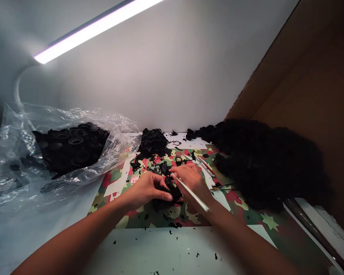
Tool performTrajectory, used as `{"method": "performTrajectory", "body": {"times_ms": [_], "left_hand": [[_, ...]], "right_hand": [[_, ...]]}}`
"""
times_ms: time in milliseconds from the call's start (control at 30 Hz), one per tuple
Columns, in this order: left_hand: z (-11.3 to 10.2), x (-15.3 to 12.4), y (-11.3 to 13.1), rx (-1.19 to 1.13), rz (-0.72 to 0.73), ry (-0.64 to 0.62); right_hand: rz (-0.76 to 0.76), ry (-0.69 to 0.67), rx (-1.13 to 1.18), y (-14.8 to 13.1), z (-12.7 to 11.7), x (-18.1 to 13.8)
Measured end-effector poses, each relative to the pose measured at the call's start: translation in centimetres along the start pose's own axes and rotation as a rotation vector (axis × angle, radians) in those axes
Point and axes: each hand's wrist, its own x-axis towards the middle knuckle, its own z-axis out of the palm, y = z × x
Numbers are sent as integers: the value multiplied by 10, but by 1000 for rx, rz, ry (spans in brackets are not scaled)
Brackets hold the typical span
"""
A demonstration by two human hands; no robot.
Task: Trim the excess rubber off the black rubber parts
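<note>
My left hand (146,187) is closed around a black rubber-like part (174,193), its thumb lying along the near side. From the right, my right hand (193,181) grips a slim pale stick-like tool (192,194), whose back end points toward me. The tool's tip is hidden at the black part, so I cannot tell whether it touches. Small black scraps (162,168) lie just beyond my fingers on a camouflage-patterned sheet (126,221).
At left, a clear plastic bag (120,126) holds many black round rings (76,141). A scrap pile (153,141) lies behind my hands, a large black heap (263,164) at right. Red-handled thin tools (208,168) rest near it. A cardboard panel (309,91) and lamp (97,30) stand around.
</note>
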Motion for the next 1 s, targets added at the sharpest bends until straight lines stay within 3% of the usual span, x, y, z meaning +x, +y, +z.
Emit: {"method": "performTrajectory", "body": {"times_ms": [133,300,433,667,867,1000], "left_hand": [[7,-3,3,-75,-27,12],[0,1,3,-67,41,110],[-4,2,2,-8,90,170],[-6,3,0,31,87,215],[-5,2,0,13,83,221],[-2,1,2,-20,89,219]], "right_hand": [[294,9,221,7,-13,6],[425,-30,599,4,-24,8],[399,-116,747,-3,-25,6],[306,-189,628,-7,-22,3],[206,-123,454,-10,-20,2],[50,-57,308,-9,-18,1]]}}
